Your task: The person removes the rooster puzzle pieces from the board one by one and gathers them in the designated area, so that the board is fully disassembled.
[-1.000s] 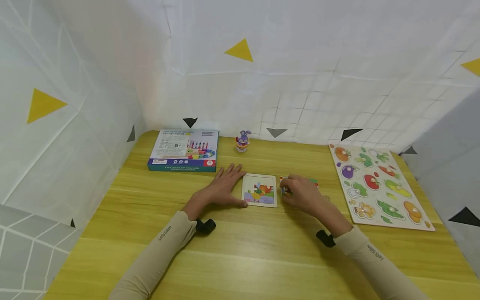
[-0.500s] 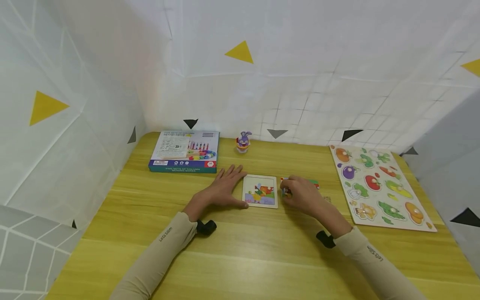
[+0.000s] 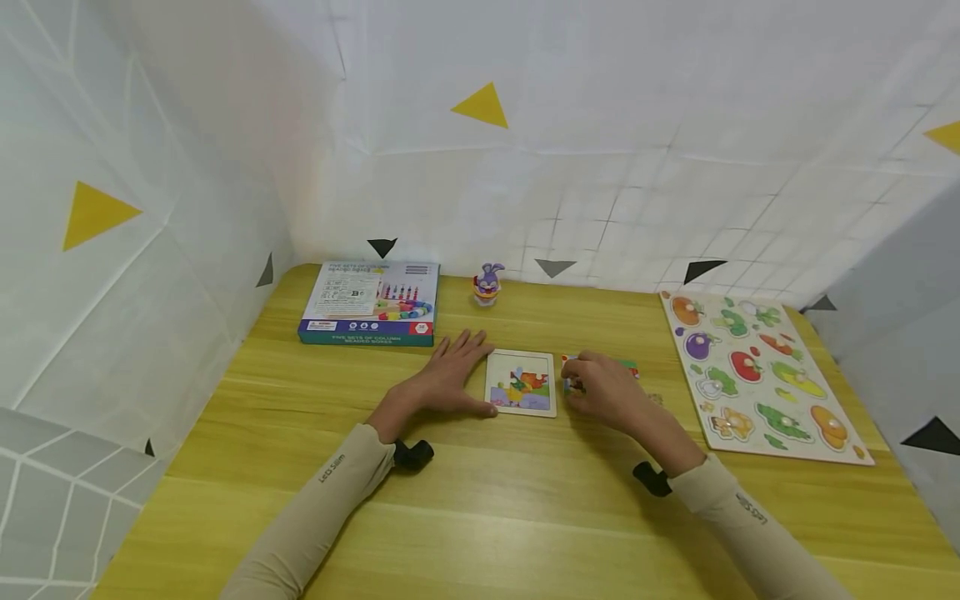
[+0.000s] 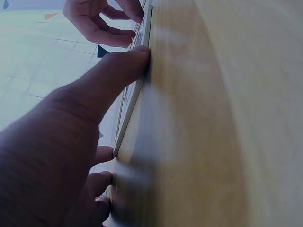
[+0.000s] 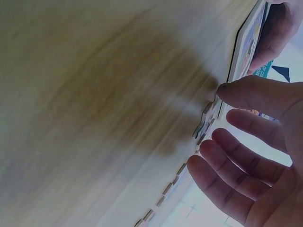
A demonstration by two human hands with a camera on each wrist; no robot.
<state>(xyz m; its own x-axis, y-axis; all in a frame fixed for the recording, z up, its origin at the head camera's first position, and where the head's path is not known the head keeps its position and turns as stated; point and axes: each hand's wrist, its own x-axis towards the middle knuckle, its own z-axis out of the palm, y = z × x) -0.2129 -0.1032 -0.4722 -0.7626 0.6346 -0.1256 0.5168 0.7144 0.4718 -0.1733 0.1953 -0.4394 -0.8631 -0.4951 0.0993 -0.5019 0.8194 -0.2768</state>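
Note:
A small square jigsaw tray (image 3: 522,406) lies on the table, part of its picture filled with pieces. Spread flat at its left side, my left hand (image 3: 442,377) touches the edge with thumb and fingertips; the left wrist view shows the thumb (image 4: 130,61) against the rim. Right of the tray, my right hand (image 3: 606,390) is curved over loose colourful puzzle pieces (image 3: 630,367), partly hiding them. Its thumb (image 5: 236,92) and fingertips come down around one puzzle piece (image 5: 203,124) on the tabletop.
A boxed bead set (image 3: 370,304) lies at the back left. Beside it stands a purple rabbit figure (image 3: 487,285). A vegetable peg puzzle board (image 3: 765,375) lies on the right. A patterned white sheet (image 3: 600,125) rises behind the table (image 3: 480,517).
Both hands stay in place; the tray and pieces look the same. The head view has shifted only slightly.

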